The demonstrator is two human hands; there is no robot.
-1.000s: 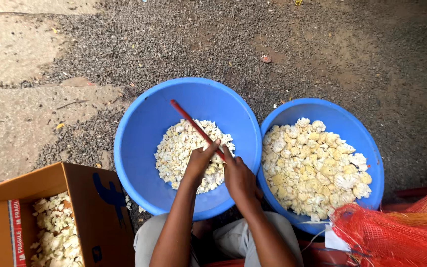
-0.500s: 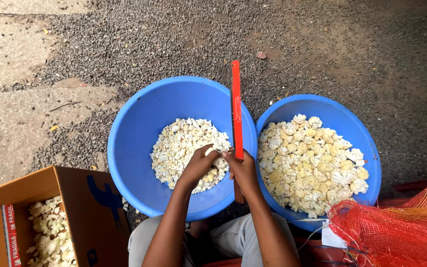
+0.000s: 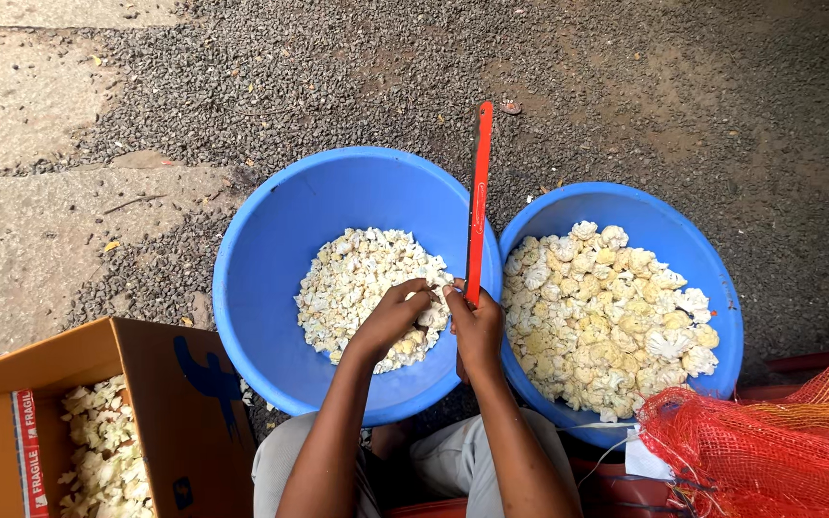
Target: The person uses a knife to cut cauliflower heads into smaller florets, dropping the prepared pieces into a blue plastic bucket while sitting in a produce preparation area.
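My left hand point(image 3: 393, 315) pinches a small white cauliflower floret point(image 3: 429, 315) over the left blue basin point(image 3: 271, 249), which holds small cut cauliflower pieces point(image 3: 357, 288). My right hand point(image 3: 475, 331) grips the lower end of a long red blade point(image 3: 478, 197) that points straight away from me, its edge against the floret. The right blue basin point(image 3: 712, 278) is filled with larger cauliflower florets point(image 3: 606, 317). Both hands meet above the gap between the two basins.
A cardboard box point(image 3: 160, 384) at the lower left holds cauliflower scraps point(image 3: 98, 451). A red mesh sack point(image 3: 769, 441) lies at the lower right. The basins stand on gravel ground point(image 3: 338, 77), with a bare concrete patch point(image 3: 21, 221) to the left.
The red blade has swung from leaning left over the left basin to pointing straight away between the basins. The hands have stayed together on a floret.
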